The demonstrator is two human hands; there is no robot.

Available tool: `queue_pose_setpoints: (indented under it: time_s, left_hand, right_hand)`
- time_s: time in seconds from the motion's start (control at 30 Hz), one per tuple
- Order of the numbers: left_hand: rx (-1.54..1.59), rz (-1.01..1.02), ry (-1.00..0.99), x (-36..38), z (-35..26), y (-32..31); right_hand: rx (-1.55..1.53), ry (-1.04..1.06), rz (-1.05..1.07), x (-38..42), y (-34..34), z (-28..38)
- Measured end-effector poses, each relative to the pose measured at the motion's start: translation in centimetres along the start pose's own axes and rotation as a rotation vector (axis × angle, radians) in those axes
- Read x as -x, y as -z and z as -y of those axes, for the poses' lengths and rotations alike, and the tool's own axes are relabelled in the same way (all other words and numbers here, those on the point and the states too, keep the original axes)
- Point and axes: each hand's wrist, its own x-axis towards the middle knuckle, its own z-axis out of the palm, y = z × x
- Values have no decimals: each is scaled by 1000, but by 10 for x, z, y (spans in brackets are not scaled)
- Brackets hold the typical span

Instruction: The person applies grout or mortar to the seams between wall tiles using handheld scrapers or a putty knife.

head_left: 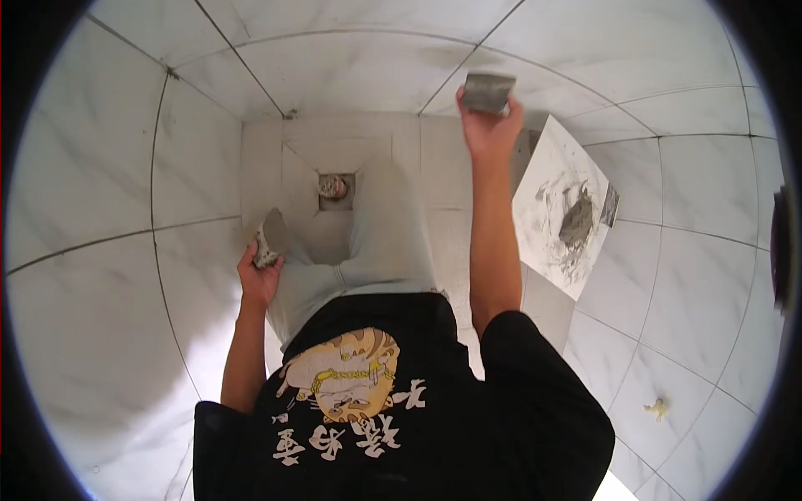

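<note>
My right hand (491, 129) is raised to the wall tiles, fingers closed around the sides of a flat grey scraper (489, 92). The scraper's broad face shows, close to a joint line. Lower on the left, my left hand (259, 280) grips a second scraper (271, 236) with grey grout smeared over it. Right of my right forearm lies a white board (545, 167). A mound of wet grey grout (576, 219) sits on it, with smears around.
White marbled wall tiles (75, 200) with dark joints surround me on several sides. A square floor recess holds a pipe end (332, 186) in front of my legs. A small dark flat piece (611, 205) rests at the board's right edge. A small yellowish thing (657, 408) sticks out lower right.
</note>
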Motion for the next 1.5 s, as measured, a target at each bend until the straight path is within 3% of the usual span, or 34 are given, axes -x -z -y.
queue_pose_setpoints:
  time_s: [0.13,0.33,0.37,0.47,0.53,0.57,0.63,0.73,0.9,1.07,1.13,1.17,1.23,1.27,1.5]
  left_hand:
    - [3,26,19,-8,2,5]
    - [-54,-52,12,-4,2,0]
    - [-68,-53,16,-3,-1,-1]
    - [-67,8,60,-3,-1,-5]
    - [-77,-28,38,-2,1,-7]
    - [-74,-24,38,-1,0,-8]
    - [-49,0,32,-1,1,-8]
    - [-52,35,33,-1,1,-4]
    - [-55,12,4,2,2,-3]
    - [-87,10,-27,-1,3,-13]
    - [-30,-9,6,-3,2,-4]
    - [-38,7,-1,-4,0,-6]
    - [-26,18,39,-3,1,-4]
    - [-38,19,41,-2,1,-4]
    - [-54,10,28,-1,0,-5]
  right_hand:
    - [226,-25,-109,-3,49,-47]
    - [558,491,-332,-55,36,-117]
    - [551,494,-345,-61,34,-133]
    - [425,408,-455,-56,36,-145]
    - [552,34,-120,-24,55,-131]
    - [554,37,-116,-26,73,-121]
    - [54,-67,-298,-42,105,-99]
    - [-109,-166,-218,-64,93,-64]
    - [-271,-193,-225,-64,15,-18]
    - [-102,-136,202,-14,-22,13]
    - [176,-61,14,10,-9,2]
    - [167,-49,25,5,-6,-9]
    - [503,140,-223,1,3,-36]
    - [513,197,-271,-4,-1,-47]
    - [831,595,-380,-63,-5,-140]
